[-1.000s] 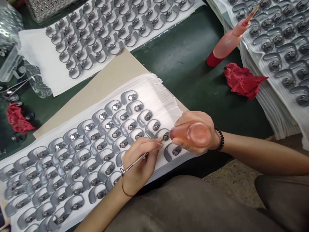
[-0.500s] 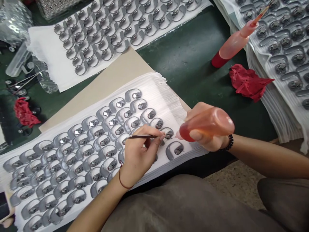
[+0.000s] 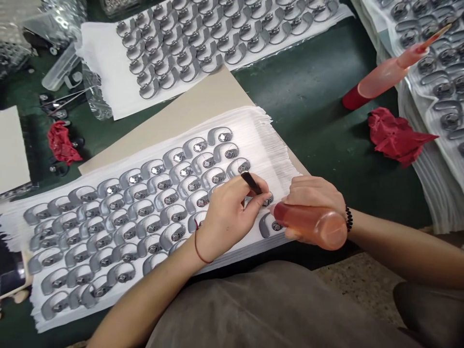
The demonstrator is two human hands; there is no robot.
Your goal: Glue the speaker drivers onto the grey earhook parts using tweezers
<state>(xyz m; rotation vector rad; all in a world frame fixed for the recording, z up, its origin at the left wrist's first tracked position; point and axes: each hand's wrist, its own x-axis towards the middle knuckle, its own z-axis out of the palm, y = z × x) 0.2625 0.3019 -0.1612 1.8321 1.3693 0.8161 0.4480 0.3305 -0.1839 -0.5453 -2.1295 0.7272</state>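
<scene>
My left hand [image 3: 226, 217] pinches a thin dark metal tool [image 3: 251, 183], its upper end sticking up above my fingers. My right hand [image 3: 314, 197] is wrapped round a translucent orange squeeze bottle [image 3: 311, 224] lying sideways, its nozzle end pointing left at a grey hook-shaped part [image 3: 268, 225] near the right end of the sheet. Both hands hover over rows of grey hook-shaped parts [image 3: 145, 212] with shiny round inserts, laid out on a stack of white paper [image 3: 268, 154].
A brown cardboard sheet [image 3: 203, 104] lies under the paper on the green table [image 3: 308, 101]. Further sheets of grey parts [image 3: 203, 43] lie at the back and far right. Another orange bottle [image 3: 387, 75], two crumpled red cloths [image 3: 397, 135] and clear plastic bags [image 3: 65, 67] lie around.
My left hand has turned the thin tool from lying level to pointing up. The orange bottle has dropped lower and tipped toward the right-end part. The view has shifted left.
</scene>
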